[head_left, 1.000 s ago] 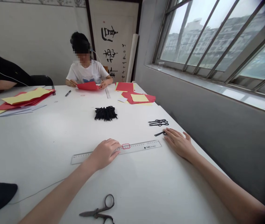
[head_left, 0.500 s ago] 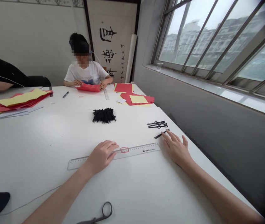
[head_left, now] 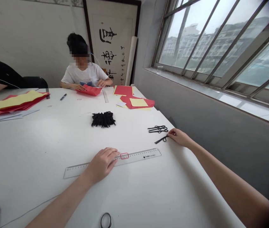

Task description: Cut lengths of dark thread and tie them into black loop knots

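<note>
My left hand [head_left: 102,163] rests across a clear plastic ruler [head_left: 152,154], with its fingers stretched out and the thumb apart. Just past the fingertips a small red rounded outline [head_left: 124,155] shows at the ruler; whether it lies on or under it I cannot tell. At the table's right edge my right hand [head_left: 178,137] pinches the looped end of a black cord [head_left: 161,139], whose other end lies on the table. Several looped black cords [head_left: 158,129] lie side by side just beyond it.
A bundle of black cords [head_left: 103,119] lies mid-table. Scissors, with one handle [head_left: 106,220] showing, are at the front edge. Red and yellow paper [head_left: 139,102] lies at the far right, more paper [head_left: 13,101] at the left. Across the table a person [head_left: 84,74] handles red paper.
My right hand has moved up and right from beside the cord and closed on its looped end. My left hand stays on the ruler. The view has shifted slightly.
</note>
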{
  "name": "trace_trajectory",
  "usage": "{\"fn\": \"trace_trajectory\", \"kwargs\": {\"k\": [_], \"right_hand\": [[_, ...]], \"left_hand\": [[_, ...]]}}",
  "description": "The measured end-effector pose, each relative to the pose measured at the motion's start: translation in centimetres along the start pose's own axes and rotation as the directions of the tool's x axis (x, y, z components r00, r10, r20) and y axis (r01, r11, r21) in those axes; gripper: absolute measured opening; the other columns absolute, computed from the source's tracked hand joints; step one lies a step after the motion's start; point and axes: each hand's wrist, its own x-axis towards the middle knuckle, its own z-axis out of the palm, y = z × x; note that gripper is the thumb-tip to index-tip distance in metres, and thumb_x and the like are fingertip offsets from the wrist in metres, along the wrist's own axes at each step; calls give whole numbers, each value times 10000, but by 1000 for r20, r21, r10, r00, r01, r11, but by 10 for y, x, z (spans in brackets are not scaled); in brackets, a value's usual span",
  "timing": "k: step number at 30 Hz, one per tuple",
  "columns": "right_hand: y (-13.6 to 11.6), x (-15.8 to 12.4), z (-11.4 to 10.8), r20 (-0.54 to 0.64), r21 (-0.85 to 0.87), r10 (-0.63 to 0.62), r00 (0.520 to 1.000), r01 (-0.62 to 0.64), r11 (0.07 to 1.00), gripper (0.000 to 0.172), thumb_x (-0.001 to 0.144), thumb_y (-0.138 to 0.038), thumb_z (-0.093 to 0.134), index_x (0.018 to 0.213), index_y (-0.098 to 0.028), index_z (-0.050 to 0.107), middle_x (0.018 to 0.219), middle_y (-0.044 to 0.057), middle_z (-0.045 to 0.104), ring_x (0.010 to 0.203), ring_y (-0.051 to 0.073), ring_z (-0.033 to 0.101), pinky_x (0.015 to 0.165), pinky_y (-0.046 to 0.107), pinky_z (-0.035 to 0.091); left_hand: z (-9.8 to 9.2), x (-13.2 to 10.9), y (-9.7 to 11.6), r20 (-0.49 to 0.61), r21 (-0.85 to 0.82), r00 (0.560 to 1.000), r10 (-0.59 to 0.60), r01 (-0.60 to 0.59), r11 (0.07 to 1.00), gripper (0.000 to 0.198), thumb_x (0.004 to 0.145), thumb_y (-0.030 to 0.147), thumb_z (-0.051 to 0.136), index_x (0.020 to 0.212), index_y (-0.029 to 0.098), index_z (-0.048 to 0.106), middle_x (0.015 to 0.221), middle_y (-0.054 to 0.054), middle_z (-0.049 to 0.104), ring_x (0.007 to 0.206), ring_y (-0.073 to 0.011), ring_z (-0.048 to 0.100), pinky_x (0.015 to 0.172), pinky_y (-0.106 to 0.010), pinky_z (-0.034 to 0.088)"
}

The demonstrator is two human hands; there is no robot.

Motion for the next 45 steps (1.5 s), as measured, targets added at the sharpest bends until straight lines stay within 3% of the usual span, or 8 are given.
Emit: {"fn": "trace_trajectory", "kwargs": {"k": [8, 16, 19, 25, 30, 33, 39, 45], "right_hand": [[-21, -15, -24, 54, 74, 118, 992, -122, 990, 142, 784, -317, 504, 718, -194, 527, 681, 48, 664, 581, 157, 570, 516, 255, 405], [-100, -36, -53, 113, 286, -135, 984, 98, 953, 202, 767, -382, 594, 847, -202, 547, 760, 7, 665, 678, 133, 601, 626, 261, 477], [-115, -31, -59, 19, 472, -182, 983, 152, 868, 268, 754, -420, 618, 839, -172, 559, 743, 36, 656, 640, 135, 593, 590, 273, 494], [-70, -14, -32, -71, 469, 35, 997, 2, 883, 240, 732, -393, 637, 758, -165, 570, 694, 62, 665, 620, 150, 622, 563, 267, 506], [-21, -15, 2, -84, 337, 129, 988, -94, 937, 227, 704, -396, 602, 684, -172, 572, 537, 20, 619, 464, 126, 546, 453, 244, 418], [-9, -13, 10, -151, 259, 140, 979, -97, 961, 210, 710, -389, 577, 709, -179, 591, 591, 25, 638, 521, 142, 562, 501, 259, 416], [-5, -14, 15, -297, 120, 44, 954, -8, 993, 189, 764, -354, 536, 791, -178, 602, 780, 76, 635, 667, 193, 582, 649, 327, 452], [-10, -32, 14, -278, -11, -302, 912, 311, 950, 214, 855, -359, 490, 912, -219, 641, 1009, 103, 603, 984, 260, 558, 893, 400, 420]], "left_hand": [[1, 1, 0, 15, -40, 1000, -10, 11, 999, 294, 891, 151, 476, 1169, 194, 562, 1131, -69, 623, 1070, -199, 560, 916, -375, 487], [0, 2, 0, 16, -42, 1000, -7, 7, 999, 279, 905, 160, 457, 1162, 191, 563, 1129, -72, 623, 1064, -200, 559, 912, -380, 485], [0, 2, 0, 22, -41, 1000, -3, 3, 999, 288, 904, 157, 453, 1167, 199, 564, 1117, -71, 628, 1052, -201, 567, 898, -377, 491], [0, 2, 0, 28, -41, 999, -15, 16, 999, 318, 892, 140, 459, 1184, 221, 556, 1124, -61, 625, 1054, -202, 566, 907, -378, 488], [0, 1, 1, 46, -41, 999, -25, 27, 999, 297, 901, 150, 453, 1171, 209, 561, 1123, -58, 623, 1058, -197, 559, 919, -378, 481], [-1, 2, 1, 52, -39, 998, -29, 31, 999, 288, 903, 156, 452, 1163, 203, 565, 1119, -60, 623, 1059, -196, 557, 919, -376, 481], [0, 3, 1, 41, -33, 999, -25, 26, 999, 296, 898, 147, 455, 1165, 207, 567, 1122, -59, 624, 1053, -194, 562, 914, -373, 484], [-1, 3, 1, 11, -38, 1000, -11, 11, 999, 300, 893, 151, 456, 1160, 214, 576, 1106, -57, 635, 1038, -196, 577, 887, -361, 501]]}}
